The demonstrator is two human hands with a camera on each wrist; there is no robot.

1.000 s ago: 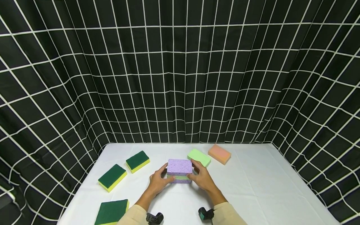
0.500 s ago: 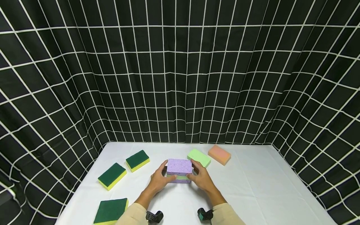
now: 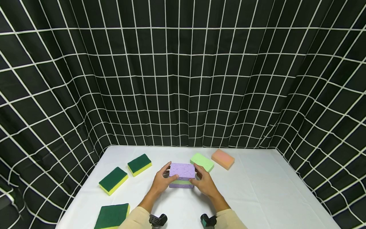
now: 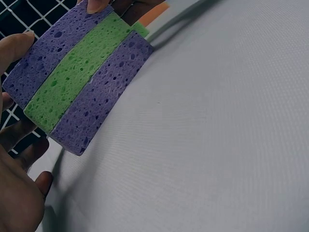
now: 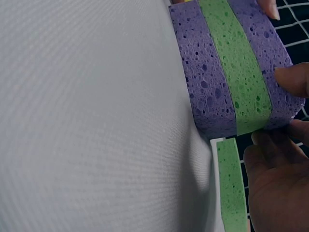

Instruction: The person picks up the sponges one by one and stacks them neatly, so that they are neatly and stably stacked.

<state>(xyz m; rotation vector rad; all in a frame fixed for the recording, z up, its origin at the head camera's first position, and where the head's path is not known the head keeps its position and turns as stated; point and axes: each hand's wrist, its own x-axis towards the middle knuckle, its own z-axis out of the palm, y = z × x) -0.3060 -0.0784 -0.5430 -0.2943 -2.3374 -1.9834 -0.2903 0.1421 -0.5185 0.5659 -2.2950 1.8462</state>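
Three sponges are stacked at the table's middle: a purple sponge [image 3: 182, 170] on top, a green sponge [image 4: 72, 70] between, and another purple sponge [image 5: 203, 72] at the bottom on the white cloth. My left hand [image 3: 160, 182] holds the top purple sponge at its left end, thumb on the front edge and index finger by the back corner. At the right end my right hand [image 3: 206, 182] pinches the same sponge, thumb at the front and fingers behind. The layers' front faces line up nearly flush in both wrist views.
A light green sponge [image 3: 202, 161] lies just behind the right hand, with an orange sponge [image 3: 223, 159] beyond it. Green-and-yellow scouring sponges [image 3: 113, 180] lie along the left side. A black gridded curtain [image 3: 183, 79] surrounds the white table [image 3: 274, 190].
My left thumb has slid up from the middle layer to the top sponge's front edge, and the left fingers have straightened somewhat. The right hand and the stack have barely moved.
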